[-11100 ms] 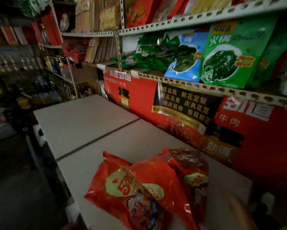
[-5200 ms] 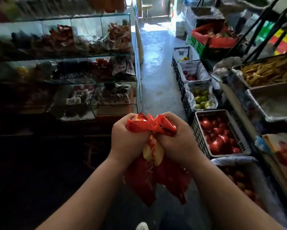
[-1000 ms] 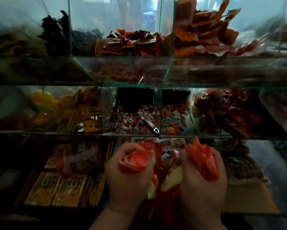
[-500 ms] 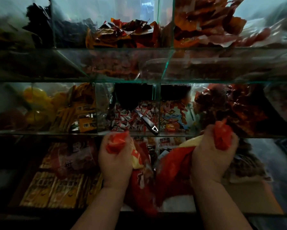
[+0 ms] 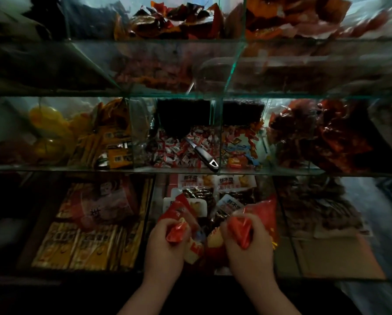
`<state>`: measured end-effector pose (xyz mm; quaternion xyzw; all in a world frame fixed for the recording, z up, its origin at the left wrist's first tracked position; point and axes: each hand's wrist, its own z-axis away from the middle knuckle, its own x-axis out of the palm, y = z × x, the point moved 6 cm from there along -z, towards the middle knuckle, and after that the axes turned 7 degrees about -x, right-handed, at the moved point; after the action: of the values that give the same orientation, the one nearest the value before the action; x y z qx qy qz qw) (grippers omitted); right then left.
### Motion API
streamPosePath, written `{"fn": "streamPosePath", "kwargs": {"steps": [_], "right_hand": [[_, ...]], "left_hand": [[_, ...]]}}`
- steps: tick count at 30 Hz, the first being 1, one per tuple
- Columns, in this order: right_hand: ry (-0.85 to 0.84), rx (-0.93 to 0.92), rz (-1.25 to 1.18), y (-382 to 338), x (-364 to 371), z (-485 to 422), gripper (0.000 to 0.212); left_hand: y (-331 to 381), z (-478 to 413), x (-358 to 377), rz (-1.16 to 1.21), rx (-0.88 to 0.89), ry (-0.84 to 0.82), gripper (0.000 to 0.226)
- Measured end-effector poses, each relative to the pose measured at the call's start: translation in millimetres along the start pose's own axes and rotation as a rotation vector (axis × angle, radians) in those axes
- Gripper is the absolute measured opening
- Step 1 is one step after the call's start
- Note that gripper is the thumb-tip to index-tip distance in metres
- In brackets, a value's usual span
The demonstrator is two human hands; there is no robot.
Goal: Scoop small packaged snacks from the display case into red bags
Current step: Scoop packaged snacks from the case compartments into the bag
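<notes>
Both hands hold a crumpled red bag (image 5: 262, 214) low in front of the glass display case (image 5: 236, 96). My left hand (image 5: 165, 248) grips one bunched side of its mouth, my right hand (image 5: 249, 248) grips the other. Above them, in the middle shelf, a compartment holds small red-and-white wrapped snacks (image 5: 179, 148). A scoop with a black and silver handle (image 5: 204, 155) lies on those snacks, its handle pointing toward me. The compartment to its right holds mixed orange and blue small snacks (image 5: 240, 148).
Left of the snacks are orange packets (image 5: 113, 144) and yellow items (image 5: 47, 128); dark red packets (image 5: 322, 137) fill the right compartment. The top shelf holds red-brown wrappers (image 5: 179, 21). The bottom shelf has flat packaged goods (image 5: 88, 244) and a cardboard sheet (image 5: 335, 258).
My hands have dropped lower and come closer together, still gripping the red bag's mouth. The view has moved slightly nearer the case.
</notes>
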<state>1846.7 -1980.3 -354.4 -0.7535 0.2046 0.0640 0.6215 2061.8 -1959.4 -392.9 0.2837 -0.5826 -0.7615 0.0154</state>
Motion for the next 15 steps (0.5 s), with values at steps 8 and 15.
{"fn": "streamPosePath", "kwargs": {"steps": [8,15], "right_hand": [[-0.241,0.281,0.018,30.5,1.8,6.4,0.075],[-0.354,0.208,0.081,13.9,-20.7,15.9,0.098]], "left_hand": [[28.3,14.1,-13.1,-0.392,0.111,-0.026,0.076],[82.9,53.7,31.6,-0.353,0.488,-0.18,0.03]]}}
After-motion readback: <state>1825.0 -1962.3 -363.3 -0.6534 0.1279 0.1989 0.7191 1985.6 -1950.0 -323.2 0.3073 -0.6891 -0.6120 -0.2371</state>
